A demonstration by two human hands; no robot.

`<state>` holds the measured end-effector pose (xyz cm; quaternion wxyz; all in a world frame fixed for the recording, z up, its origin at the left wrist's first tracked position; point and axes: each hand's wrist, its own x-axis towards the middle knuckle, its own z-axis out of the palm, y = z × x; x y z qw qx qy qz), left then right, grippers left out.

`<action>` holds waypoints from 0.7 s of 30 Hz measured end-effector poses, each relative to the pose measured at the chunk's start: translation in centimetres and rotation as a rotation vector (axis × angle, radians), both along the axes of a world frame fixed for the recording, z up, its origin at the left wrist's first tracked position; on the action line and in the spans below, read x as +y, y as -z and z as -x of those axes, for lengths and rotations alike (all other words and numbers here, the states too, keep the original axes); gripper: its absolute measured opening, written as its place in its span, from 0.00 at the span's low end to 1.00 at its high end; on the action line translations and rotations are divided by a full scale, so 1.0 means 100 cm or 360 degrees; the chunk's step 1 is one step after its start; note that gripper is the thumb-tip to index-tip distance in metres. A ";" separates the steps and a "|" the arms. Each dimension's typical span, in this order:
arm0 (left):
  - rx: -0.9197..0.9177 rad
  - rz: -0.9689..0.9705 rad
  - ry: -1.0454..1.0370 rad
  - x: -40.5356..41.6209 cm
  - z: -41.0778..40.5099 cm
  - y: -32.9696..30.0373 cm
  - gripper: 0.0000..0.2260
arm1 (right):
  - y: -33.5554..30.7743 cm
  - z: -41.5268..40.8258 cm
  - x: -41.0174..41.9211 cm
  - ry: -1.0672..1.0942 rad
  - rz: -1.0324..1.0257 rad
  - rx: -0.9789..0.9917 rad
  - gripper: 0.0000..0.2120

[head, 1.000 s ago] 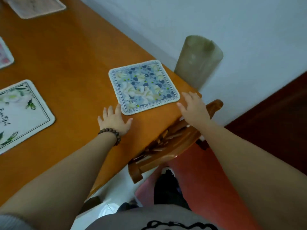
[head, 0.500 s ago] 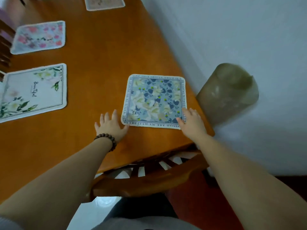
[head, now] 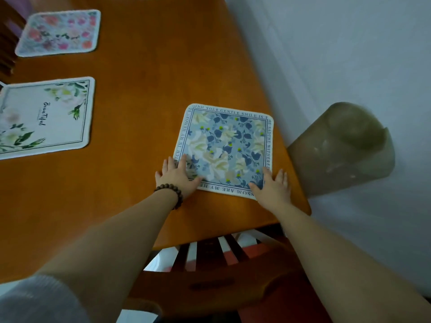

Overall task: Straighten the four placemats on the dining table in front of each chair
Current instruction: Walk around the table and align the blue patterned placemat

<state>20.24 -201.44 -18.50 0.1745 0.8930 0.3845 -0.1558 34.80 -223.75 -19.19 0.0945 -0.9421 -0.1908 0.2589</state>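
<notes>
Hands had closed in on the blue floral placemat [head: 225, 149] within the last second: the left hand [head: 178, 176] had slid from bare table [head: 140, 89] onto its near-left corner, and the right hand [head: 271, 185] now pressed its near-right corner, both flat and spread, gripping nothing. The mat, skewed a second before, lay squarer to the near edge above the chair [head: 210, 283], near the table's right corner. Judging by that, this mat looked nearly straightened, with the white floral mat [head: 44, 115] and pink floral mat [head: 60, 31] waiting at far left.
</notes>
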 end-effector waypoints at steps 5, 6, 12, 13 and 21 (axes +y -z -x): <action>-0.0123 -0.0040 0.0007 -0.004 0.017 0.004 0.39 | 0.002 0.007 0.022 0.0009 -0.0075 0.0011 0.35; -0.0138 -0.0035 0.0016 -0.004 0.022 0.003 0.38 | 0.002 0.007 0.026 0.0021 -0.0068 0.0019 0.35; -0.0170 -0.0071 -0.0079 0.008 0.067 -0.002 0.34 | 0.005 0.005 0.067 -0.0227 -0.0094 -0.0010 0.34; -0.0177 -0.0077 -0.0075 0.011 0.076 -0.004 0.33 | 0.005 0.005 0.077 -0.0270 -0.0076 -0.0020 0.34; -0.0207 -0.0007 0.0188 0.014 0.139 -0.004 0.30 | 0.002 -0.018 0.135 -0.0541 -0.0049 -0.0016 0.36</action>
